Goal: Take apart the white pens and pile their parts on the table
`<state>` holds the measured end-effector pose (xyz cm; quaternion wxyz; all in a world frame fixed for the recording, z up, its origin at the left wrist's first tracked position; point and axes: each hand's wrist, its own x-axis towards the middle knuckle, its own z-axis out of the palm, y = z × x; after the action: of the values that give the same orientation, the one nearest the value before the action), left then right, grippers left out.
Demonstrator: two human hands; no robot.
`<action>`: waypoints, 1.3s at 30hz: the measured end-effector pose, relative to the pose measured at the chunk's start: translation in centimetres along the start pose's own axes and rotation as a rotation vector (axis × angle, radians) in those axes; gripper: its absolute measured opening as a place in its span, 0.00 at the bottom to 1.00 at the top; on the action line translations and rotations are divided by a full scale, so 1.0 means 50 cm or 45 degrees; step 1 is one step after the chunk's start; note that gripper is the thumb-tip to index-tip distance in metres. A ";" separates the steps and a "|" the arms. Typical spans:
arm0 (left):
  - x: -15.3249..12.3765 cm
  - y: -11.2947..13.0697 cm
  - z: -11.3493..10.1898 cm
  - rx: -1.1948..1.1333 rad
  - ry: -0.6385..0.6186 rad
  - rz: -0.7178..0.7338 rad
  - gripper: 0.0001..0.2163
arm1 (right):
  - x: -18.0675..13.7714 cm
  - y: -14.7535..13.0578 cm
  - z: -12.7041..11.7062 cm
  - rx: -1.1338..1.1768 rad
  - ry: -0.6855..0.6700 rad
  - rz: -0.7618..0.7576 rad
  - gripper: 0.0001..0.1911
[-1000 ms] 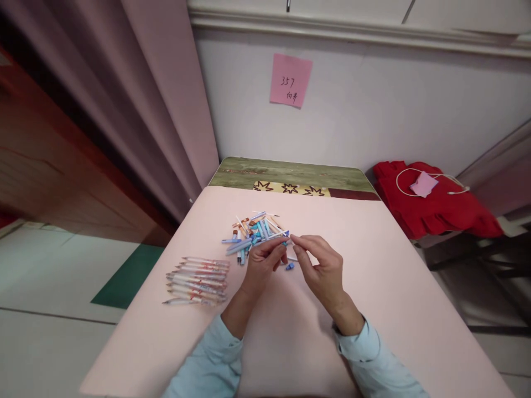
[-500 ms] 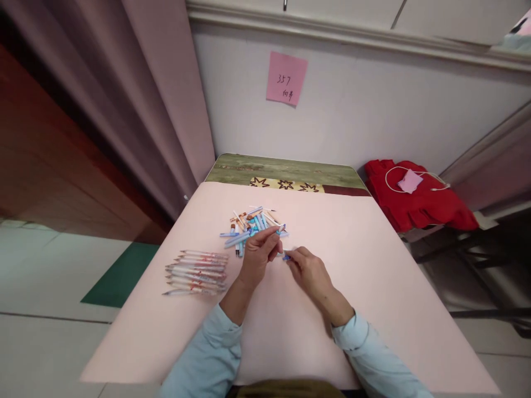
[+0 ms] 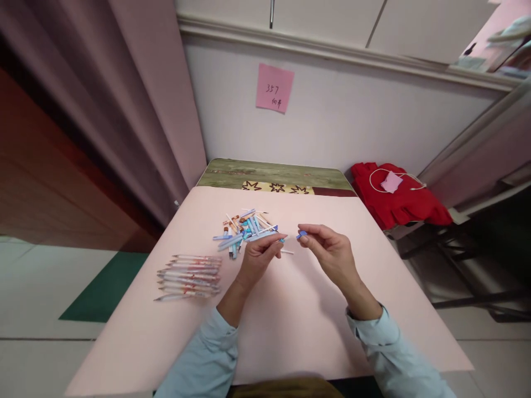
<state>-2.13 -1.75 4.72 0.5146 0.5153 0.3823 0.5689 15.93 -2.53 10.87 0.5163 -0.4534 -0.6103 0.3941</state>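
My left hand [image 3: 259, 257] pinches a small light-blue and white pen part [image 3: 284, 240], its tip poking out past the fingertips. Apart from it, to the right, my right hand [image 3: 332, 255] grips a small blue piece [image 3: 301, 234] between thumb and fingers. Just beyond my left hand lies a loose pile of pen parts [image 3: 232, 241] in blue, white and tan. A thin white stick [image 3: 287, 252] rests on the table, partly hidden by my left hand. Several assembled pens [image 3: 191, 276], whitish with red print, lie side by side at the left.
A pale pink sheet covers the table [image 3: 290, 331], with a green patterned strip [image 3: 282, 168] along the back. Behind it, a pink note [image 3: 274, 88] is stuck to the wall. Red cloth [image 3: 398, 204] with a white cable sits beyond the right edge.
My right hand has lifted and moved right, away from my left hand, carrying the small blue piece. My left hand stays near the pile. The camera view has shifted a little.
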 end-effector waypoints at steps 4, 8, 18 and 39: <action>-0.003 0.006 0.001 0.045 -0.025 0.023 0.12 | -0.010 0.009 0.007 -0.138 0.022 -0.134 0.11; -0.003 0.006 0.001 0.053 -0.037 0.054 0.11 | -0.014 0.015 0.010 -0.153 0.026 -0.135 0.11; 0.000 0.001 -0.001 0.073 -0.068 0.084 0.11 | -0.010 0.017 0.011 -0.195 0.016 -0.182 0.11; 0.001 -0.008 -0.004 0.116 -0.079 0.130 0.11 | -0.009 0.018 0.009 -0.244 0.009 -0.241 0.10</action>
<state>-2.25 -1.59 4.29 0.4724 0.5744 0.3650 0.5602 15.63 -2.72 9.83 0.5076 -0.4426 -0.6834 0.2818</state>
